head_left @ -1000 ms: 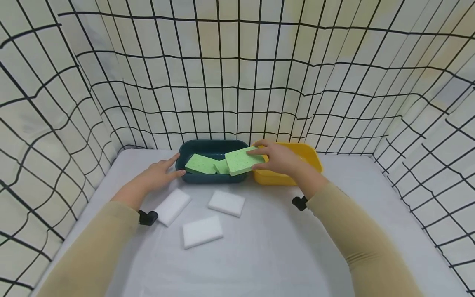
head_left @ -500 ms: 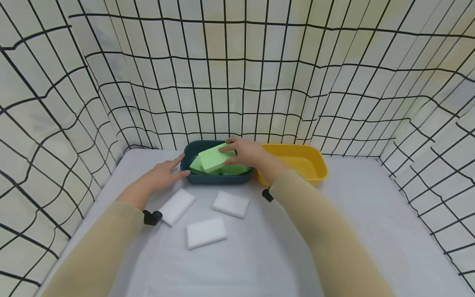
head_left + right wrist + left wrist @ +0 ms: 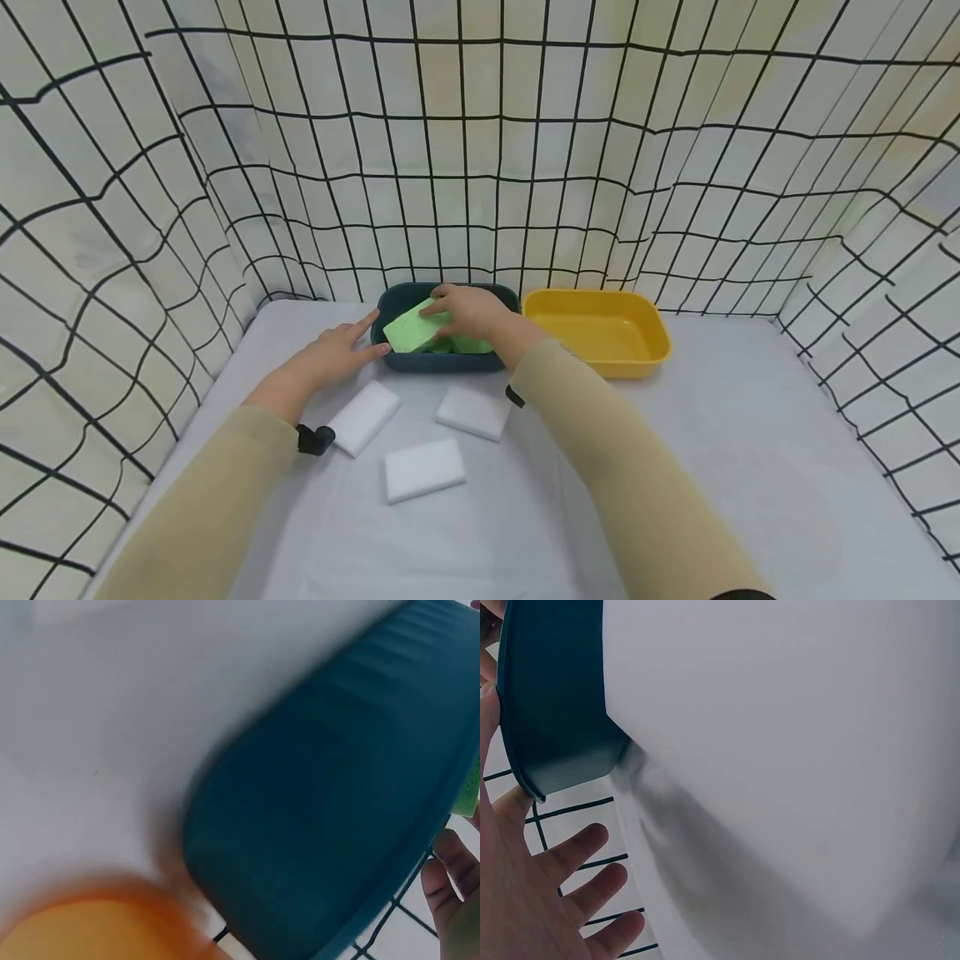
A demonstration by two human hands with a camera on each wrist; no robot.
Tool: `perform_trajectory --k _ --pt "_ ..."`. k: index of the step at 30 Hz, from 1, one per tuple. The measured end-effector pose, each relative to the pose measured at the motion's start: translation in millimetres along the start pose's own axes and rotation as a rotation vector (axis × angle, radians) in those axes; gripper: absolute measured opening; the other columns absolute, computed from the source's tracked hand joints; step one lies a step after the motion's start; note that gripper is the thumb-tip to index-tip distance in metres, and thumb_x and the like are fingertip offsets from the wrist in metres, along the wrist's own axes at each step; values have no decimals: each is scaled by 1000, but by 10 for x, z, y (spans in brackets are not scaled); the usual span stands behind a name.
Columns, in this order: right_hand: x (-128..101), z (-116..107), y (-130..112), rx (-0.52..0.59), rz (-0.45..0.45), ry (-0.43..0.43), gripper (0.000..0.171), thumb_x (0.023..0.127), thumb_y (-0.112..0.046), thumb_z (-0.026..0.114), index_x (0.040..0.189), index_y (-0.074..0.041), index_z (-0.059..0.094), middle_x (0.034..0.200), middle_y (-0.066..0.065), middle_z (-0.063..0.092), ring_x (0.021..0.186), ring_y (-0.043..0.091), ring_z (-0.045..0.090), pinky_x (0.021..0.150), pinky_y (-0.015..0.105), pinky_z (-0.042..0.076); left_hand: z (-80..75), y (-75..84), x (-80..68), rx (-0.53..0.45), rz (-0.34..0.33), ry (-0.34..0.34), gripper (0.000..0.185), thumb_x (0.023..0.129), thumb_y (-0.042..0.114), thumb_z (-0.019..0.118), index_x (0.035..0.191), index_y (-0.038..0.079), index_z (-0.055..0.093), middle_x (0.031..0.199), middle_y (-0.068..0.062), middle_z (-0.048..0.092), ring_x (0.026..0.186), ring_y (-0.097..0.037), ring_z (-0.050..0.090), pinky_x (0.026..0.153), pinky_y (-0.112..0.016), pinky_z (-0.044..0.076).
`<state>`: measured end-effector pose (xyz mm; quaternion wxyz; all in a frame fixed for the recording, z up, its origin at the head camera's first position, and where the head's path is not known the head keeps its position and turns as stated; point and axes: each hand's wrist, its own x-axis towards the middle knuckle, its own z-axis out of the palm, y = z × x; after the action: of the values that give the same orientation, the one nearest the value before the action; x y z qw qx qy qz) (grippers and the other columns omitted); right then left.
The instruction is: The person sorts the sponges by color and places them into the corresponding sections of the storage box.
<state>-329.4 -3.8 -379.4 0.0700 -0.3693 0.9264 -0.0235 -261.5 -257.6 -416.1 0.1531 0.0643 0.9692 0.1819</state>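
My right hand (image 3: 472, 311) holds a light green sponge (image 3: 412, 327) tilted inside the dark teal bin (image 3: 442, 364), near its left end. Other green sponges (image 3: 471, 344) lie beneath that hand, partly hidden by it. At the bin's left end is my left hand (image 3: 335, 354), its thumb and index finger touching the rim. The left wrist view shows the other fingers (image 3: 600, 889) of this hand spread beside the bin wall (image 3: 562, 697). Only an edge of green sponge (image 3: 466, 799) shows in the right wrist view, by the right fingers.
A yellow bin (image 3: 592, 329) stands right of the teal one. Three white sponge-like blocks lie in front: one block (image 3: 366, 418) by the left wrist, another (image 3: 474, 413) under the teal bin, a third (image 3: 424, 469) nearer. Black wire mesh (image 3: 480, 175) encloses the back and sides.
The right hand has carried the green sponge left, from between the bins to the teal bin's left part, and lowered it there. The left hand stays at the teal rim.
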Motion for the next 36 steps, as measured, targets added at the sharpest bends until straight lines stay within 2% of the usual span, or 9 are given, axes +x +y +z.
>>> perform_trajectory --k 4,14,21,30,36 --pt "45 21 -36 24 -15 -11 56 90 -47 70 142 -36 55 156 0 37 138 22 42 113 38 36 12 -23 13 2 -8 1 93 90 80 34 160 30 -1 158 -30 19 140 -58 18 105 -76 21" --pt "102 2 -56 94 49 -16 61 93 -35 70 149 -35 45 162 -4 27 146 23 32 116 42 30 -16 29 -45 14 10 10 90 93 76 33 161 26 0 157 -32 21 139 -59 20 105 -75 22" --pt "115 54 -50 105 55 21 56 96 -29 68 148 -32 47 159 -2 33 144 21 34 116 39 30 -1 20 -33 7 8 10 89 93 76 34 161 28 0 157 -31 20 139 -59 19 105 -75 21" --pt "77 126 11 185 169 13 56 97 -31 66 149 -28 46 154 1 40 138 17 42 113 35 35 5 26 -14 -10 8 3 91 92 77 35 161 28 -1 158 -31 20 140 -58 19 107 -74 21" --pt "44 135 26 195 147 39 54 95 -35 68 147 -32 50 146 -2 47 131 15 48 110 33 38 19 11 -6 -5 3 6 89 93 75 35 160 29 -1 158 -31 19 140 -59 19 106 -75 21"
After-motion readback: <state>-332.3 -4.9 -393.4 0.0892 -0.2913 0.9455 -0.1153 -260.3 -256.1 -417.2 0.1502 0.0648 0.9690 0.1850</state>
